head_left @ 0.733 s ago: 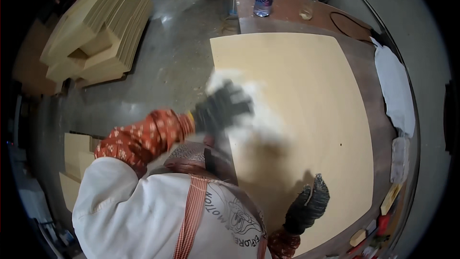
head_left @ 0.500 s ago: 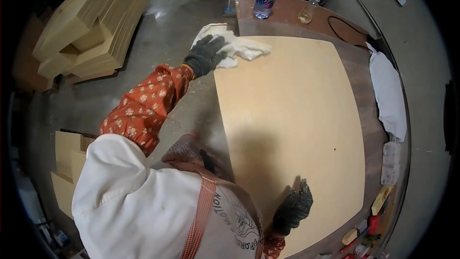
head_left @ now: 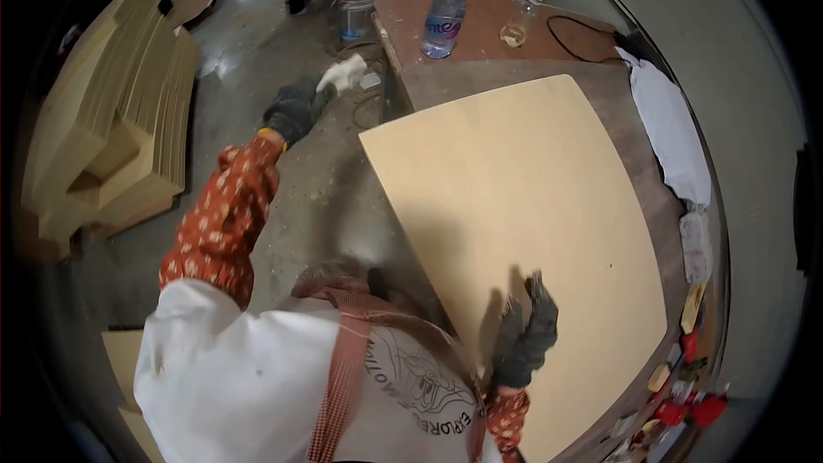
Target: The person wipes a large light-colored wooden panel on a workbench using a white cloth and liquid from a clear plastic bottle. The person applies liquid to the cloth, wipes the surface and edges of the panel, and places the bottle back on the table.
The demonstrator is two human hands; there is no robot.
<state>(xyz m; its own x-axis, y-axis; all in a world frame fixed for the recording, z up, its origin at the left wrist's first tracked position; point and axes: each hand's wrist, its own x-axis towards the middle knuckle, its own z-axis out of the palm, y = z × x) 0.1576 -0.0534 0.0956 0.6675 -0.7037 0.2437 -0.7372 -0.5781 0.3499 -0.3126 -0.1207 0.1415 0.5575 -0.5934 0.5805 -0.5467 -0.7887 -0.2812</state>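
Closed around a crumpled white cloth point(head_left: 343, 75), our gloved left hand point(head_left: 293, 111) hangs over the floor point(head_left: 321, 197), beyond the left edge of the worktop point(head_left: 476, 80); the cloth looks light and soft, best bunched from its middle. Beside it, a pale, smooth panel point(head_left: 514, 189) lies flat on the worktop, its far left corner jutting past that edge. We judge it stiff, perhaps slippery under gloves, and would take hold by two opposite edges, sparing the corners. Toward the worktop's far edge stand a plastic bottle point(head_left: 443, 17) and a smaller bottle point(head_left: 514, 34). Over the panel's near left edge, our gloved right hand point(head_left: 525, 339) is empty, fingers spread; whether it touches, we cannot tell. Along the worktop's right edge lies a white bundle point(head_left: 673, 133).
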